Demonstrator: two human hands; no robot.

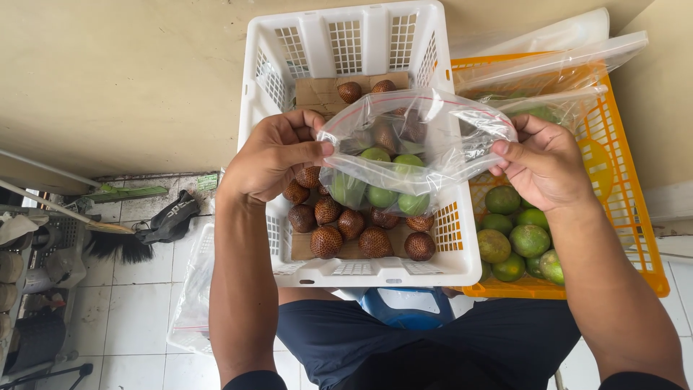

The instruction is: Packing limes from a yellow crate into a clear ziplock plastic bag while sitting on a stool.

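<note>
Forearms raised, left hand [278, 155] and right hand [545, 162] fingers pinching clear bag [419, 148] of limes

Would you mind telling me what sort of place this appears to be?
Probably an informal fruit-packing spot at a home or small shop: a white crate of scaly brown fruit, an orange crate of green citrus, a broom on tiled floor.

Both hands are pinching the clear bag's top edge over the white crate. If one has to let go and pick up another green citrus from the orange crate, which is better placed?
Probably the right hand: it sits directly above the orange crate, close to the green citrus. The left hand holds the clear bag over the white crate.
</note>
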